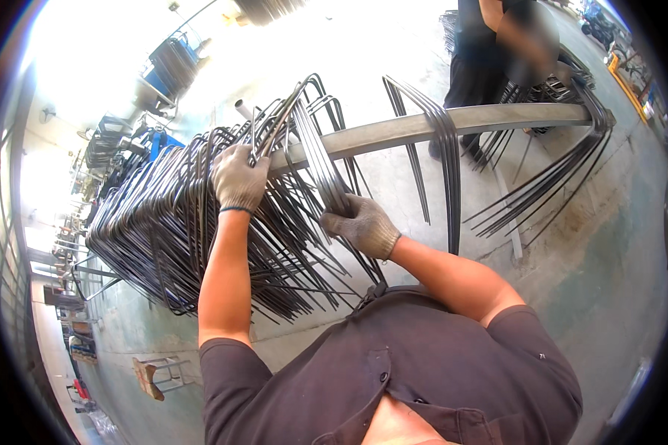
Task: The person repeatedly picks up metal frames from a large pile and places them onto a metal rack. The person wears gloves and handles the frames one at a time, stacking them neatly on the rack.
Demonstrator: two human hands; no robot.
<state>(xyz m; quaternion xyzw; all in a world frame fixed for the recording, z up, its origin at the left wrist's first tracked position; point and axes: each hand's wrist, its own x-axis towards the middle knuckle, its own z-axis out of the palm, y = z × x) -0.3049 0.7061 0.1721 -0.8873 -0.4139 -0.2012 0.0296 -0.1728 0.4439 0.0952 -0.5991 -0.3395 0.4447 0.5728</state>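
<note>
Bent dark metal rods hang in a dense row over a long steel beam. My left hand, in a grey work glove, is closed on rods at the near end of that row, its fingertips partly hidden. My gloved right hand wraps round the legs of a small bundle of bent rods, which hangs over the beam just right of the row. Farther right, another bundle hangs on the beam, apart from both hands.
A co-worker stands behind the beam at the upper right, beside more rods near its end. A small stool stands on the floor at lower left. Blue-framed racks with rods are at the far left.
</note>
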